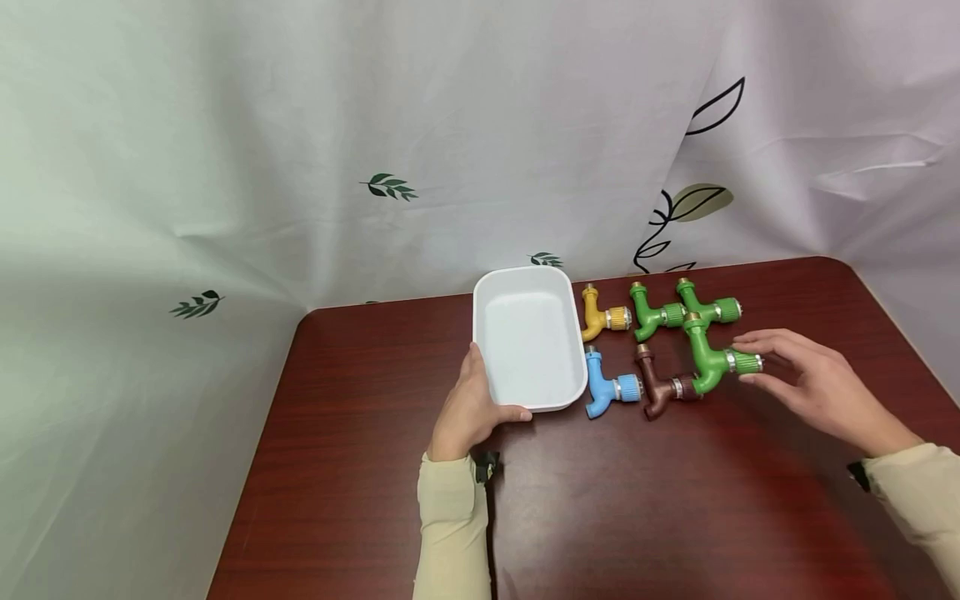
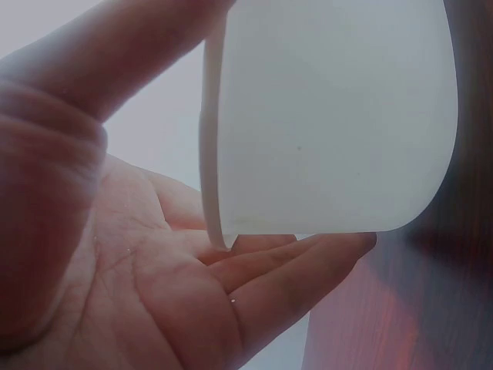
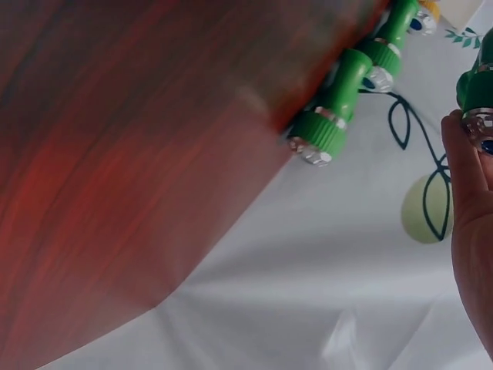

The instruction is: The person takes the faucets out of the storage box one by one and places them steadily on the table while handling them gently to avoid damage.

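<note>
My left hand [image 1: 467, 406] grips a white rectangular plastic container [image 1: 529, 400] at its near left corner. The thumb lies along the near rim, and the fingers [image 2: 296, 297] reach along the side wall. My right hand [image 1: 813, 383] pinches the ribbed knob of a bright green tap [image 1: 705, 350] between thumb and fingers. This tap appears raised, partly covering a brown tap [image 1: 656, 387] and another green tap [image 1: 697, 302] behind it. Only part of the held tap [image 3: 479, 91] shows at the right edge of the right wrist view.
Right of the container lie a yellow tap [image 1: 594, 315], a blue tap [image 1: 600, 385] and one more green tap [image 1: 651, 312]. They rest on a dark red wooden table [image 1: 637, 500]. A pale leaf-printed curtain [image 1: 487, 167] hangs behind the table and along its sides.
</note>
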The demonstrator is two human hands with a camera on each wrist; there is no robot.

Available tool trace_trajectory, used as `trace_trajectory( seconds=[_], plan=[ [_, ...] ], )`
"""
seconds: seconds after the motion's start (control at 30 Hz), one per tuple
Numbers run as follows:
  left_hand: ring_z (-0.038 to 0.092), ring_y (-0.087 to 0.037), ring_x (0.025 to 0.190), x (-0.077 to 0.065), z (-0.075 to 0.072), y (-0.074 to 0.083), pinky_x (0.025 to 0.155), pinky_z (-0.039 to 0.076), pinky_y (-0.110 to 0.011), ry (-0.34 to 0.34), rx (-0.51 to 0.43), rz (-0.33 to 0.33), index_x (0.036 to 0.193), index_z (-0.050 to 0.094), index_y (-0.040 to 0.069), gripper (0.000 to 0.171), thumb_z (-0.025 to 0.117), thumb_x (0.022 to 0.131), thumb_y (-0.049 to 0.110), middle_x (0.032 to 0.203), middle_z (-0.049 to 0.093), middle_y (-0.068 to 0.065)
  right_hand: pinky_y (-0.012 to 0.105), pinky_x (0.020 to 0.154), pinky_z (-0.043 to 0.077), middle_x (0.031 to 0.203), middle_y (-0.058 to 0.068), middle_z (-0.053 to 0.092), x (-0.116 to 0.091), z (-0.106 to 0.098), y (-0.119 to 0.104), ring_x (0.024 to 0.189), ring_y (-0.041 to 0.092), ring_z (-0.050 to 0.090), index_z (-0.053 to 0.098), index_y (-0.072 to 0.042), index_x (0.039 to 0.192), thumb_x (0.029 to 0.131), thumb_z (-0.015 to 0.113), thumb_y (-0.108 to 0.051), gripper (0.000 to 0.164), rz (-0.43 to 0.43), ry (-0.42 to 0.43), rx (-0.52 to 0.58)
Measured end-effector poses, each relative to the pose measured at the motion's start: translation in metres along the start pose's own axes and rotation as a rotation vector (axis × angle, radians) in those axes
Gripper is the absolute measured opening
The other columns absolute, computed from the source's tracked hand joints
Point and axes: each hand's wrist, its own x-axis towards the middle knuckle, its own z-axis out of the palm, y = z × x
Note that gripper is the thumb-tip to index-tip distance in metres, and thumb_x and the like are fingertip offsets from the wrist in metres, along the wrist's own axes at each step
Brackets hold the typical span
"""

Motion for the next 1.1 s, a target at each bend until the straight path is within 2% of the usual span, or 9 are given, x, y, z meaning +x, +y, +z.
trace_trajectory(
  seconds=[0.07,0.1,0.2,0.3,0.33,0.4,0.5,0.57,1.1],
  plan=[
    [0.032,-0.035,0.145,0.0,0.0,0.0,0.113,0.034,-0.044,0.0,0.003,0.0,0.157,0.004,-0.009,0.135,0.096,0.067,0.03,0.164,0.014,-0.024,0.003,0.094,0.033,0.116,-0.003,0.066,-0.003,-0.002,0.002,0.117,-0.016,0.049,0.071,-0.007,0.112,0.06,0.091,0.007,0.058,0.008,-0.005,-0.007],
    [0.032,-0.035,0.145,0.0,0.0,0.0,0.113,0.034,-0.044,0.0,0.005,0.0,0.157,0.004,-0.009,0.135,0.096,0.067,0.03,0.164,0.014,-0.025,0.003,0.094,0.033,0.116,-0.003,0.066,-0.004,-0.002,0.003,0.117,-0.015,0.049,0.071,-0.007,0.112,0.057,0.09,0.009,0.06,0.008,-0.007,-0.006],
    [0.032,-0.035,0.145,0.0,0.0,0.0,0.112,0.035,-0.044,0.001,0.009,0.002,0.157,0.004,-0.009,0.135,0.096,0.067,0.031,0.164,0.014,-0.025,0.003,0.096,0.032,0.116,-0.004,0.066,-0.008,-0.004,0.007,0.118,-0.014,0.049,0.072,-0.008,0.112,0.078,0.086,-0.02,0.039,0.003,-0.004,-0.003],
    [0.032,-0.035,0.145,0.0,0.0,0.0,0.112,0.035,-0.045,-0.002,0.005,0.001,0.157,0.004,-0.009,0.135,0.096,0.067,0.031,0.164,0.014,-0.024,0.004,0.097,0.031,0.117,-0.006,0.065,-0.011,-0.004,0.01,0.119,-0.014,0.048,0.072,-0.009,0.112,0.085,0.07,-0.045,0.045,-0.006,-0.003,0.004],
    [0.032,-0.035,0.145,0.0,0.0,0.0,0.112,0.035,-0.045,-0.002,0.003,0.0,0.157,0.004,-0.009,0.135,0.096,0.067,0.031,0.164,0.014,-0.024,0.004,0.097,0.031,0.117,-0.006,0.065,-0.012,-0.004,0.011,0.119,-0.014,0.048,0.072,-0.009,0.113,0.085,0.07,-0.044,0.045,-0.005,-0.005,-0.001],
    [0.032,-0.035,0.145,0.0,0.0,0.0,0.112,0.035,-0.045,-0.002,0.0,0.001,0.157,0.004,-0.009,0.135,0.096,0.067,0.03,0.164,0.014,-0.024,0.003,0.097,0.031,0.117,-0.007,0.065,-0.014,-0.005,0.012,0.119,-0.015,0.047,0.071,-0.01,0.113,0.08,0.082,-0.024,0.038,0.001,-0.011,-0.009],
    [0.032,-0.035,0.145,0.0,0.0,0.0,0.112,0.035,-0.045,0.002,-0.001,0.005,0.157,0.004,-0.009,0.135,0.096,0.066,0.029,0.164,0.014,-0.024,0.002,0.095,0.031,0.117,-0.006,0.064,-0.017,-0.005,0.013,0.119,-0.017,0.045,0.07,-0.008,0.113,0.06,0.09,0.007,0.059,0.009,-0.034,-0.041],
    [0.031,-0.035,0.145,0.0,0.0,-0.001,0.113,0.035,-0.045,0.004,0.0,0.007,0.157,0.004,-0.009,0.135,0.097,0.066,0.029,0.164,0.014,-0.024,0.001,0.093,0.031,0.116,-0.005,0.063,-0.019,-0.005,0.013,0.118,-0.018,0.044,0.069,-0.007,0.113,0.053,0.088,0.017,0.068,0.012,-0.049,-0.062],
    [0.033,-0.036,0.144,-0.001,0.0,-0.001,0.111,0.036,-0.045,0.011,-0.004,0.015,0.157,0.004,-0.008,0.136,0.096,0.066,0.032,0.164,0.014,-0.024,0.001,0.094,0.03,0.112,0.003,0.065,-0.027,0.0,0.024,0.118,-0.016,0.044,0.068,-0.007,0.114,0.054,0.088,0.015,0.067,-0.017,-0.102,-0.04]
  ],
)
